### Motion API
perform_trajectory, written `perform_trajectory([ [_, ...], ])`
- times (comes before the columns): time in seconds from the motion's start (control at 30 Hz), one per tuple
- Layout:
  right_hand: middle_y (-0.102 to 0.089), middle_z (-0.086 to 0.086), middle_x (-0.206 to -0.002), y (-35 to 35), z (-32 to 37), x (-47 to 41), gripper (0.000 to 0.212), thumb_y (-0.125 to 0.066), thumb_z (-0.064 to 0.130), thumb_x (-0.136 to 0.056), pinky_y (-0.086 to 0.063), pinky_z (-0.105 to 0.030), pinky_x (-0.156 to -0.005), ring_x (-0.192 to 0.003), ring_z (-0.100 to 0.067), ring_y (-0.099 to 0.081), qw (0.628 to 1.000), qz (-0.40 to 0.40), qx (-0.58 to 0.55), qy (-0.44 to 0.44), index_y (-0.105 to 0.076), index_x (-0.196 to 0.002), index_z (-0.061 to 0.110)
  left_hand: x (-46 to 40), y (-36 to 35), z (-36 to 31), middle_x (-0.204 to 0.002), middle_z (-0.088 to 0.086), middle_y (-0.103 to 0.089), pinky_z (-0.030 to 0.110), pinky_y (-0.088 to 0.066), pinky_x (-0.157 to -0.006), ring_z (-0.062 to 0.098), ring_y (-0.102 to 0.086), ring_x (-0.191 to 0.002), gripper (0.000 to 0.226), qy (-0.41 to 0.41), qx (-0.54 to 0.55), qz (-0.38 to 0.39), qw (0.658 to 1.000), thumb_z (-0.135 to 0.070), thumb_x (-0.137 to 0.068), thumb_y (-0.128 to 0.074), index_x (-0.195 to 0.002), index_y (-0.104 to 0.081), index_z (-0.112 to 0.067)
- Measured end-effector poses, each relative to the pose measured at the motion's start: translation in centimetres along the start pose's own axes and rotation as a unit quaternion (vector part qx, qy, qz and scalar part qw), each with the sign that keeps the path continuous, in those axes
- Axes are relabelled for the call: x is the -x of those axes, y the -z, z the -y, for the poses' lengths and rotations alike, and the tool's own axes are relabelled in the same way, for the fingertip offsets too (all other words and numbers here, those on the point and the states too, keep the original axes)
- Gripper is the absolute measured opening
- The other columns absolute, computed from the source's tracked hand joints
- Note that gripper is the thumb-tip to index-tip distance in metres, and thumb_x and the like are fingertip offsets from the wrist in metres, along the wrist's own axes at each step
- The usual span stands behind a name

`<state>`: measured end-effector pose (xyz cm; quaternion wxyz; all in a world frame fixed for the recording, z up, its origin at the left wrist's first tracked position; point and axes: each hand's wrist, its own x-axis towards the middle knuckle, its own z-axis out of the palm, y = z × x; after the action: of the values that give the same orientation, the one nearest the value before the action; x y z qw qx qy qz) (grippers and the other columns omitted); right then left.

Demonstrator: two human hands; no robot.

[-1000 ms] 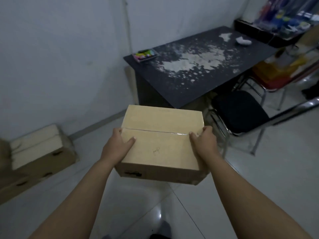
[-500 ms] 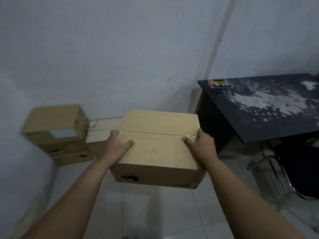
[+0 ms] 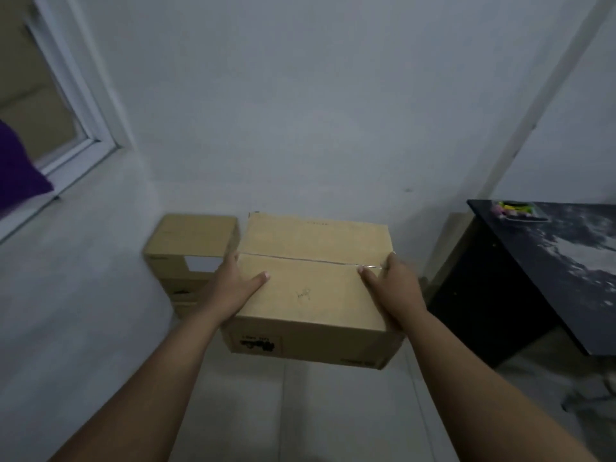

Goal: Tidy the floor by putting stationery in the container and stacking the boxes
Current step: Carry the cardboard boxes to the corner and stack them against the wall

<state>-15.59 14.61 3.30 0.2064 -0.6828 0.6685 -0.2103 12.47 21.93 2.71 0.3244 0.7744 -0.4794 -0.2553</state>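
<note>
Grey-walled corner; left hand (image 3: 230, 288) and right hand (image 3: 393, 288), each grip clasped round taped cardboard box (image 3: 313, 295); black label unreadable

A closed cardboard box (image 3: 310, 288) was held off the floor, the left hand (image 3: 233, 288) gripping its nine o'clock side and the right hand (image 3: 393, 288) its three o'clock side, thumbs lying on the top. At ten o'clock from it stood stacked boxes (image 3: 186, 258) against the wall. A dark table (image 3: 533, 278) with a container (image 3: 516, 210) of colourful items sat at three o'clock.
</note>
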Motion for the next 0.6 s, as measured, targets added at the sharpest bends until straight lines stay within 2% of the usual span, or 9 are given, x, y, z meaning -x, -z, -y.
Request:
perform_trajectory([
  [0.07, -0.058, -0.016, -0.112, -0.8, 1.0, -0.6, 0.056, -0.058, 0.051, -0.085, -0.038, -0.028, -0.067, -0.098, -0.03, -0.057, 1.0, 0.009, 0.004, 0.008, -0.048, -0.114, 0.004, -0.4, 0.7, 0.8, -0.139, 0.007, -0.05, 0.036, -0.046, -0.092, 0.027, -0.053, -0.12, 0.075, 0.005, -0.001, 0.001, 1.0, -0.049, -0.079, -0.067, -0.137, -0.034, -0.015],
  [0.23, -0.059, -0.016, -0.11, -2.9, 2.4, -3.0, 0.054, -0.06, 0.05, -0.085, -0.038, -0.028, -0.066, -0.095, -0.03, -0.057, 0.999, 0.026, 0.01, 0.022, -0.049, -0.11, 0.004, -2.3, 1.2, 2.4, -0.132, 0.004, -0.055, 0.03, -0.043, -0.08, 0.025, -0.056, -0.114, 0.067, 0.019, -0.009, -0.009, 1.0, -0.048, -0.079, -0.067, -0.131, -0.039, -0.017],
  [0.37, -0.058, -0.015, -0.109, -4.3, 2.7, -6.1, 0.052, -0.06, 0.05, -0.084, -0.037, -0.027, -0.067, -0.095, -0.029, -0.056, 0.999, 0.038, 0.014, 0.021, -0.049, -0.109, 0.005, -5.2, 0.6, 2.6, -0.139, 0.005, -0.05, 0.037, -0.046, -0.094, 0.027, -0.053, -0.121, 0.075, 0.044, -0.02, -0.004, 0.999, -0.052, -0.078, -0.066, -0.137, -0.035, -0.017],
  [0.5, -0.058, -0.015, -0.103, -5.3, 2.4, -10.8, 0.047, -0.06, 0.05, -0.085, -0.035, -0.028, -0.066, -0.09, -0.029, -0.055, 0.998, 0.05, 0.014, 0.019, -0.048, -0.1, 0.007, -9.5, -0.9, 1.7, -0.141, 0.008, -0.046, 0.04, -0.045, -0.097, 0.029, -0.05, -0.124, 0.078, 0.051, -0.043, 0.008, 0.998, -0.053, -0.081, -0.063, -0.14, -0.031, -0.014],
  [0.6, -0.058, -0.016, -0.102, -5.8, 2.3, -15.0, 0.046, -0.06, 0.049, -0.085, -0.034, -0.028, -0.067, -0.091, -0.031, -0.055, 0.997, 0.062, 0.028, 0.021, -0.047, -0.099, 0.007, -13.1, -2.1, 0.9, -0.134, 0.009, -0.051, 0.042, -0.046, -0.096, 0.03, -0.053, -0.119, 0.071, 0.052, -0.054, -0.001, 0.997, -0.052, -0.08, -0.064, -0.134, -0.036, -0.014],
])
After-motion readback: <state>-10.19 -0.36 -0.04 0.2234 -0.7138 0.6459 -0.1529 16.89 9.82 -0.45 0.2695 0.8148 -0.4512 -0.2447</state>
